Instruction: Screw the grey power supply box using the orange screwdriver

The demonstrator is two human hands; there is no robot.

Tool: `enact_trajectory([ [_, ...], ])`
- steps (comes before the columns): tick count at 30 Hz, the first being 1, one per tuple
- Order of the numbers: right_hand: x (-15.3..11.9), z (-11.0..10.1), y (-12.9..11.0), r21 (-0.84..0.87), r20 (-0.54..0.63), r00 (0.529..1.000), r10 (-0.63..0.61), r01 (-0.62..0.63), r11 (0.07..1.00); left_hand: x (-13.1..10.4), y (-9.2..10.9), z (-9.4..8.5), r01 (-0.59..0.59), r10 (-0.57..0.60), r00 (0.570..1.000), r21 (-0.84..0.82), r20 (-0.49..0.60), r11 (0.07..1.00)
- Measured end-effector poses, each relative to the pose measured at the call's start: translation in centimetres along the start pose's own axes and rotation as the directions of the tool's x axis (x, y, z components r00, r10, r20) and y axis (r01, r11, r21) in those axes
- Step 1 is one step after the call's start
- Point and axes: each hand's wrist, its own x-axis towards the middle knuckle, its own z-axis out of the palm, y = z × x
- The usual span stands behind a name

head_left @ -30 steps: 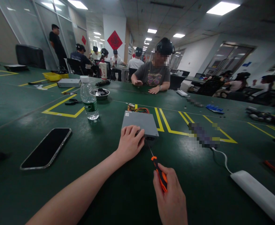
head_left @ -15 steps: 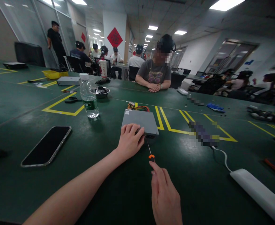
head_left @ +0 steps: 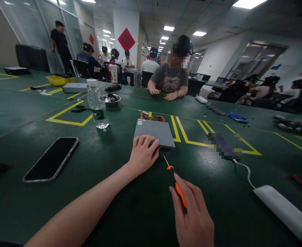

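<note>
A flat grey metal box (head_left: 154, 131) lies on the green table (head_left: 120, 212), with coloured wires (head_left: 152, 118) at its far end. My left hand (head_left: 142, 154) rests on the box's near corner, fingers curled over its edge. My right hand (head_left: 193, 216) grips an orange-and-black screwdriver (head_left: 176, 183). Its thin shaft points at the box's near side face, the tip close to or touching it.
A black phone (head_left: 51, 159) lies at the left, a water bottle (head_left: 97, 104) behind it. A white power strip (head_left: 282, 211) with a cable lies at the right. A metal bowl (head_left: 112, 100) and yellow floor-tape lines are farther back. A person (head_left: 170, 77) sits opposite; others sit beyond.
My right hand turned on the screwdriver: the handle was hidden under the hand half a second ago and shows again now. My left hand stayed on the box. The person opposite moved their hands.
</note>
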Motion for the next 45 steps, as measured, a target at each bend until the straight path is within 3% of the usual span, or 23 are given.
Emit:
enact_trajectory([
  [7,0.0,0.3,-0.4,-0.033,0.055,0.995,0.085,-0.083,0.996,0.0,0.0,0.2,0.007,-0.008,1.0,0.01,0.012,1.0],
  [13,-0.4,0.9,-1.2,-0.08,0.025,0.998,-0.05,0.052,0.995,0.0,-0.1,0.2,0.005,-0.006,1.0,0.011,0.013,1.0],
  [21,-0.5,1.1,-1.2,-0.026,0.084,0.996,0.003,-0.001,1.0,-0.1,0.0,0.2,0.001,-0.001,1.0,0.013,0.018,1.0],
  [26,-0.6,1.4,-1.8,0.004,0.006,1.0,0.016,-0.016,1.0,0.0,0.0,0.1,-0.002,0.002,1.0,0.015,0.004,1.0],
  [33,0.0,0.5,-0.6,0.015,-0.01,0.998,0.063,-0.062,0.998,0.0,-0.1,0.1,-0.005,0.005,1.0,0.018,0.001,1.0],
  [45,-0.3,1.0,-0.6,0.036,-0.089,0.994,-0.059,0.062,0.997,0.0,0.0,0.1,-0.006,0.006,1.0,0.031,0.003,1.0],
])
